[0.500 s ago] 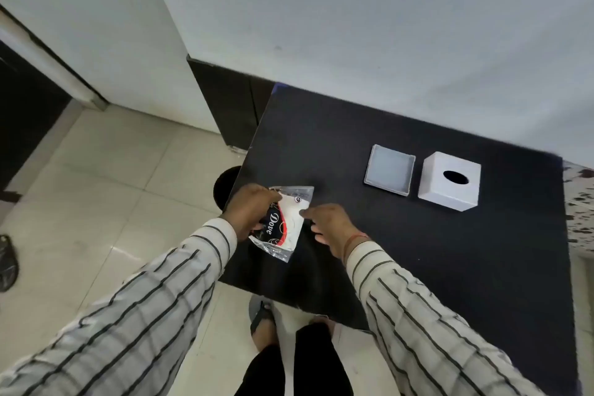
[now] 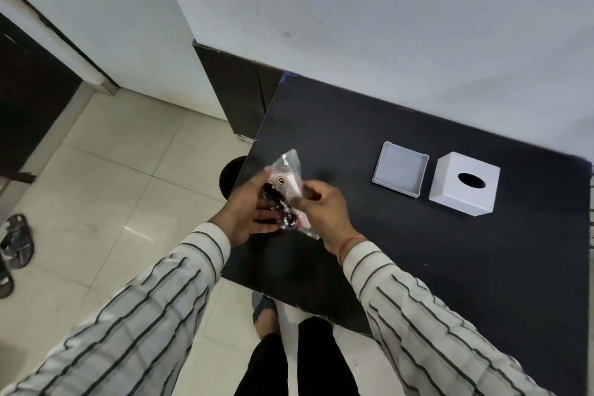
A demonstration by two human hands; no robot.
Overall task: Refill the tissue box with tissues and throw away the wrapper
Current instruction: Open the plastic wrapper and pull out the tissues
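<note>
the tissue pack (image 2: 287,190) is a crinkled clear wrapper with black, white and red print, held above the near left part of the black table (image 2: 418,267). the left hand (image 2: 249,214) cups it from nine o'clock, fingers curled under it; the right hand (image 2: 323,207) pinches its three o'clock side. half a second ago it lay flatter and lower; now it is raised, tilted and bunched. the white tissue box (image 2: 464,183) and its tray-like base (image 2: 400,172) sit at two o'clock, well apart.
</note>
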